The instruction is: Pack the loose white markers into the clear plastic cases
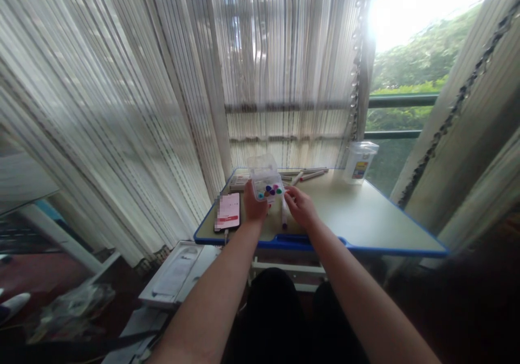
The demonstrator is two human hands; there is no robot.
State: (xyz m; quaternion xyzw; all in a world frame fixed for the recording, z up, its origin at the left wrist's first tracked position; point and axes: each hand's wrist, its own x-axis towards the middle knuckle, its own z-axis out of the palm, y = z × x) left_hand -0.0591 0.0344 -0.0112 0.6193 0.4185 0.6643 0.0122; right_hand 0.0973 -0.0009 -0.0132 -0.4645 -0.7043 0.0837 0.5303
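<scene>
- Above the table (345, 207), between your hands, you have the clear box (261, 180), its lid (262, 162) raised at the far side.
- Your left hand (255, 206) grips the box at its left side and near edge; the fingers underneath are hidden.
- Your right hand (301, 203) is just beside the box's right side, fingertips bunched; you cannot tell from this view whether they pinch anything.
- The box looks like thin plastic: probably light, fairly stiff, a bit slick, and liable to crack if squeezed hard.
- Hold it low on the side walls, palm beneath, leaving the lid free.
- The small coloured pieces (272, 192) inside look loose and light; keep the box level, since tipping could spill them.
</scene>
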